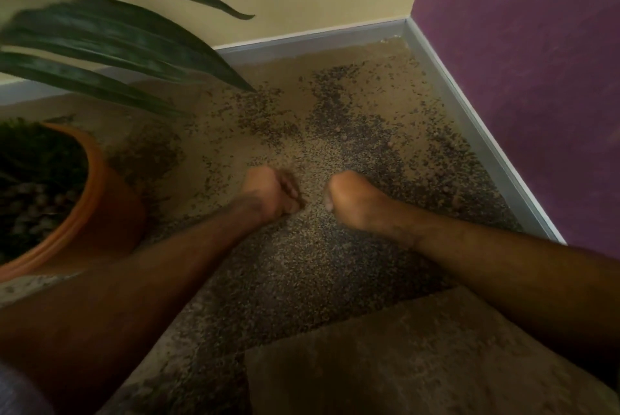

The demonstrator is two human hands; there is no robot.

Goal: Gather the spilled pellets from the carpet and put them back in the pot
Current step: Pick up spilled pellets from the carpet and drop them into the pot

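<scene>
Head view looks down into a room corner where brown pellets [339, 133] lie scattered over the beige carpet [419, 357]. The spill has no single heap; its densest band runs lengthwise from the far corner, by the grey skirting board [469, 119], back toward the near edge of the carpet, widening as it comes. A thinner patch lies beside the pot [110, 213], which stands at the carpet's left edge — terracotta, upright, its rim cut off by the frame on the left.

Both hands rest on the carpet in the middle of the spill, knuckles up and near each other, not touching. The left hand [271, 195] is curled into a loose fist, fingers drawn together; the right hand [352, 203] is bent likewise, its fingertips tucked under. Whether either fist encloses pellets cannot be told — the palms face down and are hidden.

Dark leaves [110, 45] hang over the pot and blur at the top left. Inside the pot something pale and rounded shows, too dim to make out. A purple wall [536, 79] fills the right.
</scene>
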